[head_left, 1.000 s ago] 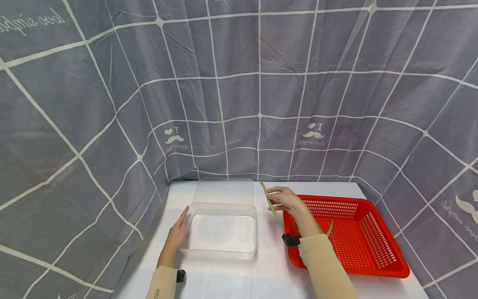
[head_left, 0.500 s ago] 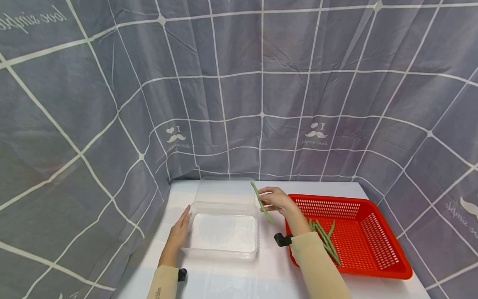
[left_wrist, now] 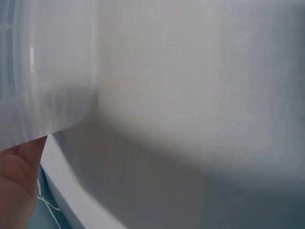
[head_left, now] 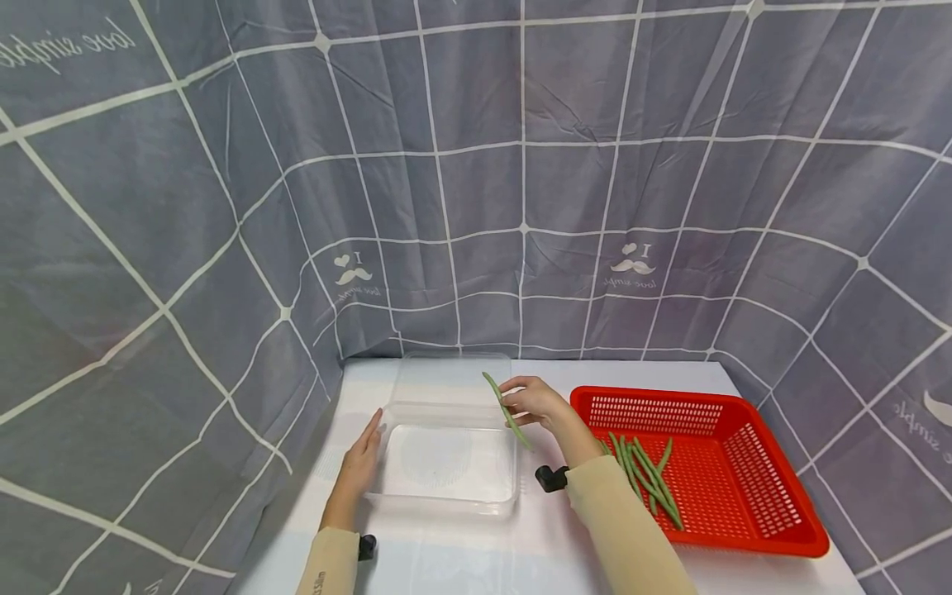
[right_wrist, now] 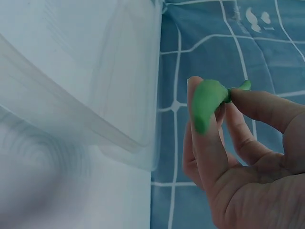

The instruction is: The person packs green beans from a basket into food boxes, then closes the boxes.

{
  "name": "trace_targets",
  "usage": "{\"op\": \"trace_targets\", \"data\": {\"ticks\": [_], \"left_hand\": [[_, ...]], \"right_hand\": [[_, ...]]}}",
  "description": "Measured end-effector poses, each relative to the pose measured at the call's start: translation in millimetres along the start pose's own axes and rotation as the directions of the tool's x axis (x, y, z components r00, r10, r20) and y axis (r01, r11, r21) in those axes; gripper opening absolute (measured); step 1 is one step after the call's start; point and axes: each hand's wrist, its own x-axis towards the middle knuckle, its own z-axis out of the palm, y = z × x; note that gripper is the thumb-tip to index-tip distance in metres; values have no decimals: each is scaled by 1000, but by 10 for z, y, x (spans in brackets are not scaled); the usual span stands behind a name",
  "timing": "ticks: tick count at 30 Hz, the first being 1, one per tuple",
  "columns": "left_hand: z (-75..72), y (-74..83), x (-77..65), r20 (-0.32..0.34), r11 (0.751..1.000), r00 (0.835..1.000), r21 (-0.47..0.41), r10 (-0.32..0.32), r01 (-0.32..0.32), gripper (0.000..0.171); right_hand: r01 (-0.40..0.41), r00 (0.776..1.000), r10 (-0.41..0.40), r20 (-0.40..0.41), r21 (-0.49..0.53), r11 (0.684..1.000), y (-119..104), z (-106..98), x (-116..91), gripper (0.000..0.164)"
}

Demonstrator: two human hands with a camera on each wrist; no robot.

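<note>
A green bean (head_left: 506, 406) is pinched between the thumb and fingers of my right hand (head_left: 535, 402), above the right rim of a clear plastic container (head_left: 446, 504). The right wrist view shows the same bean (right_wrist: 208, 102) pointing toward the camera. My left hand (head_left: 359, 464) touches the container's left side with fingers straight. In the left wrist view, part of that hand (left_wrist: 19, 176) shows against the translucent wall (left_wrist: 52, 67). Inside, the container holds nothing that I can see. Several more green beans (head_left: 650, 479) lie in a red basket (head_left: 773, 541) at the right.
The container's clear lid (head_left: 449, 378) lies flat behind it on the white table (head_left: 550, 562). Grey curtains (head_left: 565, 190) with white lines hang close behind and on both sides.
My right hand has moved left with the green bean, from beside the red basket to the container's right rim. More beans in the basket have come into sight. The left hand stays at the container.
</note>
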Motion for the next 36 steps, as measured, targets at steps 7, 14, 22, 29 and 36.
{"op": "trace_targets", "data": {"ticks": [7,14,22,29,36], "left_hand": [[41,55,32,-4,1000,1000,4,6,-6,54],[24,87,31,4,1000,1000,18,-1,1,54],[8,54,-15,5,1000,1000,16,-6,6,54],[-6,14,-40,4,1000,1000,27,5,-5,54],[4,35,-39,-4,999,1000,31,11,-11,54]], "right_hand": [[0,1000,2,16,-83,997,-55,127,34,28],[24,1000,-23,4,-208,978,-10,327,98,23],[43,994,-82,-73,-423,905,163,652,165,18],[70,986,-148,-82,-598,798,354,865,234,16],[71,984,-161,-76,-661,747,433,959,281,17]]}}
